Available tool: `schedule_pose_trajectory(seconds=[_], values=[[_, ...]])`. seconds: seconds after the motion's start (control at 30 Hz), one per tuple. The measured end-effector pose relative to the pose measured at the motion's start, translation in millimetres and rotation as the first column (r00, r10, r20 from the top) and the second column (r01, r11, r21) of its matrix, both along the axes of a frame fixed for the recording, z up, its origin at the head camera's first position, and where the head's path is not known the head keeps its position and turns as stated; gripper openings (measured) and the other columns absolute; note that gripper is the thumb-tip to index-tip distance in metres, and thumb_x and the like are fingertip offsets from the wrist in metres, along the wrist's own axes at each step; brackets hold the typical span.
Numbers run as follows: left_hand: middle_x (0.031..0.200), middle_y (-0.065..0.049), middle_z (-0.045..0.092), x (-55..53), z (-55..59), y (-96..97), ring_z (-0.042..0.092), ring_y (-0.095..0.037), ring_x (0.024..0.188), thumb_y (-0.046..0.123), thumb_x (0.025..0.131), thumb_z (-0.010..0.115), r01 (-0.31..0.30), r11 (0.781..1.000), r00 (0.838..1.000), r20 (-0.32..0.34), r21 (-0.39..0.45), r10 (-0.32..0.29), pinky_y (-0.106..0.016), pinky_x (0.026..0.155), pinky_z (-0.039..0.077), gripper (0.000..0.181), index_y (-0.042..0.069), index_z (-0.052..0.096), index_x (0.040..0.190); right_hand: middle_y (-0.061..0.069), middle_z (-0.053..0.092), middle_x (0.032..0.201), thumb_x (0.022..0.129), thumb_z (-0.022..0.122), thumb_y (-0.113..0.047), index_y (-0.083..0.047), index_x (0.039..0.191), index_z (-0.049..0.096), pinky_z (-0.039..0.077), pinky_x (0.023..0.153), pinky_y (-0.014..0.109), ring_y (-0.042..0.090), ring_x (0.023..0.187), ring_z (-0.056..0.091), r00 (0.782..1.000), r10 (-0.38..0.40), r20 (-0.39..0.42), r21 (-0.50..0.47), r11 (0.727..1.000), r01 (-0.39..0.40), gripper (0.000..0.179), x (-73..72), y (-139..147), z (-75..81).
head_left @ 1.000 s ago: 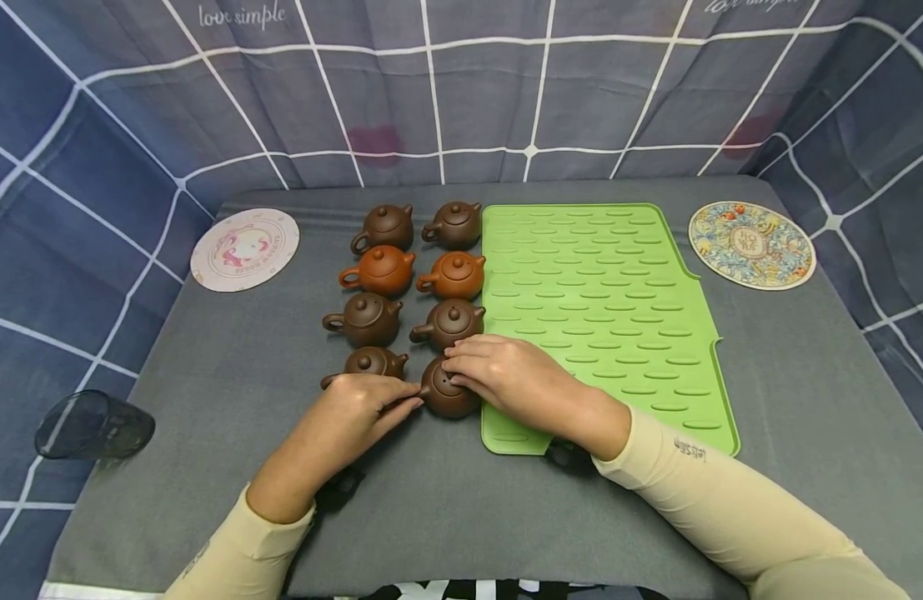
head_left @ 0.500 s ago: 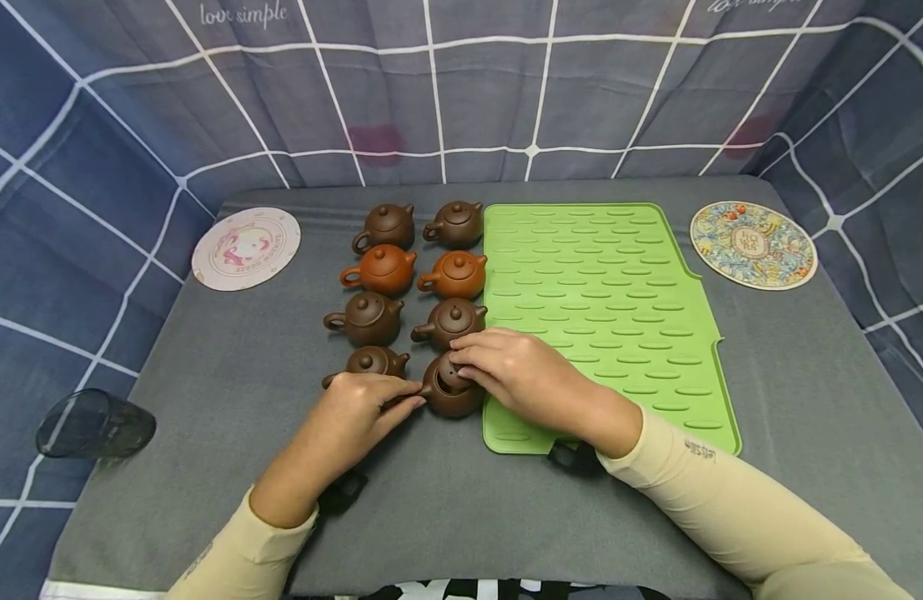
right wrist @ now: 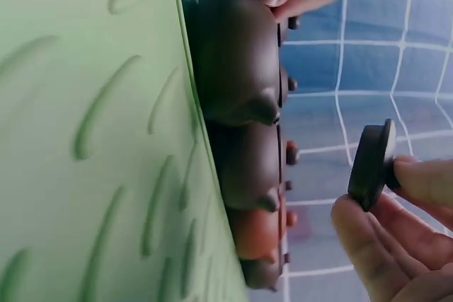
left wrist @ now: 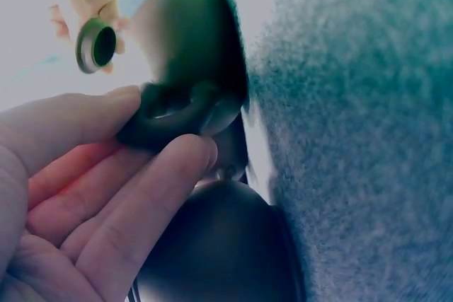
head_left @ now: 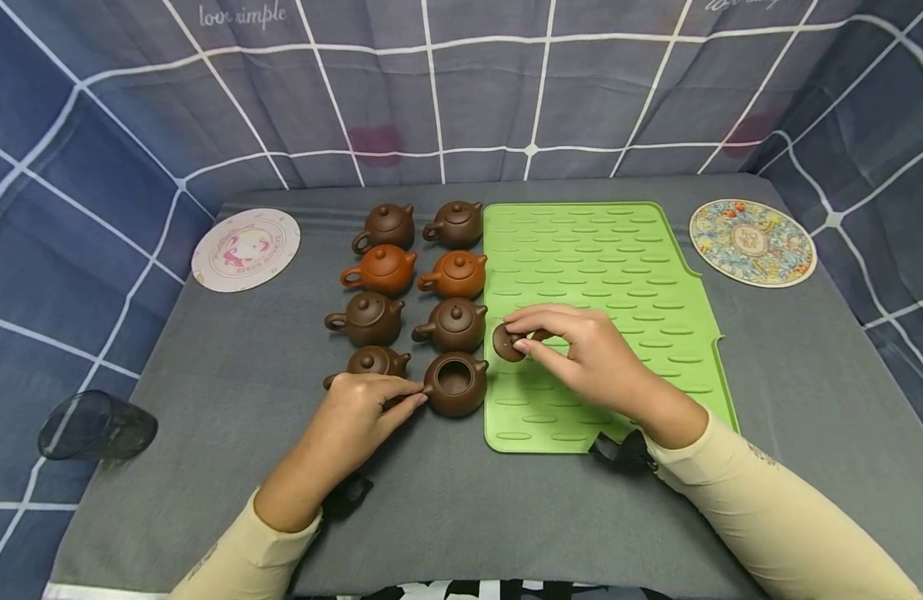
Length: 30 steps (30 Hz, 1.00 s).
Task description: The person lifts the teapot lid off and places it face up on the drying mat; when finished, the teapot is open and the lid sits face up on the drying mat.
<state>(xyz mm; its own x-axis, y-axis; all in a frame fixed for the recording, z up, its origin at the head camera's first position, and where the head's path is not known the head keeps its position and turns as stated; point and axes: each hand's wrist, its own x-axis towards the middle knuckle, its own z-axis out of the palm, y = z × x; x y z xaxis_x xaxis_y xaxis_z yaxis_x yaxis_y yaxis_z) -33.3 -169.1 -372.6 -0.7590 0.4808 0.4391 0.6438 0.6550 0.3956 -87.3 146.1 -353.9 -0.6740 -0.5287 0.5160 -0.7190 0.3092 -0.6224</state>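
Observation:
A brown teapot [head_left: 456, 398] stands lidless at the near end of the right-hand row, its round mouth bare. My left hand [head_left: 361, 414] pinches its handle [left wrist: 173, 124] between thumb and fingers. Over the green mat, my right hand [head_left: 592, 354] holds the small brown teapot lid [head_left: 509, 342], which hangs tilted in the air, its underside facing the left wrist camera [left wrist: 95, 45]. In the right wrist view the thumb and fingers grip the lid [right wrist: 371, 164] by its knob. Another brown teapot [head_left: 376, 361] is partly hidden behind my left hand.
Several lidded teapots, brown ones [head_left: 449, 325] and orange ones [head_left: 381, 271], stand close together in two rows. The green mat [head_left: 596, 250] lies right beside them. A pink plate [head_left: 246, 250] is far left, a patterned plate [head_left: 752, 244] far right, and a dark glass [head_left: 97, 425] lies at the left edge.
My right hand has lifted the lid off the near teapot and carried it right, over the mat. My left hand keeps its grip on the handle.

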Motion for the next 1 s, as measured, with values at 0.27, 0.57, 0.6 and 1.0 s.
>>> schedule_pose_trajectory(seconds=[0.27, 0.57, 0.6, 1.0], values=[[0.088, -0.002, 0.079, 0.1, 0.2, 0.7, 0.075, -0.015, 0.078, 0.003, 0.081, 0.092, 0.001, 1.000, 1.000, -0.008, -0.009, -0.001, -0.039, 0.068, 0.061, 0.017, 0.005, 0.084, 0.096, 0.012, 0.063, 0.140, 0.105, 0.056, 0.010, 0.000, 0.144, 0.063, 0.056, 0.094, 0.036, 0.029, 0.111, 0.071, 0.872, 0.152, 0.465, -0.265, 0.964, -0.027, 0.041, 4.5, 44, -8.5], [0.089, -0.004, 0.079, -1.2, 1.1, 0.8, 0.076, -0.017, 0.081, 0.003, 0.081, 0.092, 0.007, 1.000, 1.000, -0.009, 0.000, -0.007, -0.038, 0.070, 0.061, 0.017, 0.003, 0.084, 0.096, 0.039, 0.035, 0.156, 0.097, 0.036, 0.033, 0.019, 0.156, 0.027, 0.039, 0.109, 0.055, 0.045, 0.141, 0.046, 0.705, 0.509, 0.494, -0.648, 0.756, -0.091, 0.061, 6.4, 100, -14.9], [0.089, -0.004, 0.079, -1.3, 1.1, 0.5, 0.076, -0.017, 0.081, 0.003, 0.081, 0.092, 0.008, 1.000, 1.000, -0.009, 0.000, -0.008, -0.038, 0.070, 0.061, 0.017, 0.003, 0.084, 0.096, 0.039, 0.036, 0.155, 0.095, 0.038, 0.034, 0.018, 0.156, 0.028, 0.039, 0.108, 0.054, 0.044, 0.141, 0.047, 0.706, 0.492, 0.509, -0.656, 0.753, -0.052, 0.064, 7.5, 105, -15.4], [0.089, -0.003, 0.079, -1.0, 0.2, 0.6, 0.076, -0.015, 0.079, 0.002, 0.081, 0.091, 0.019, 1.000, 1.000, -0.018, 0.006, -0.019, -0.039, 0.068, 0.061, 0.016, 0.004, 0.084, 0.096, 0.025, 0.064, 0.127, 0.087, 0.064, 0.032, 0.017, 0.130, 0.051, 0.057, 0.088, 0.036, 0.030, 0.106, 0.073, 0.773, 0.051, 0.632, -0.506, 0.783, 0.362, 0.048, 28.1, 146, -21.9]])
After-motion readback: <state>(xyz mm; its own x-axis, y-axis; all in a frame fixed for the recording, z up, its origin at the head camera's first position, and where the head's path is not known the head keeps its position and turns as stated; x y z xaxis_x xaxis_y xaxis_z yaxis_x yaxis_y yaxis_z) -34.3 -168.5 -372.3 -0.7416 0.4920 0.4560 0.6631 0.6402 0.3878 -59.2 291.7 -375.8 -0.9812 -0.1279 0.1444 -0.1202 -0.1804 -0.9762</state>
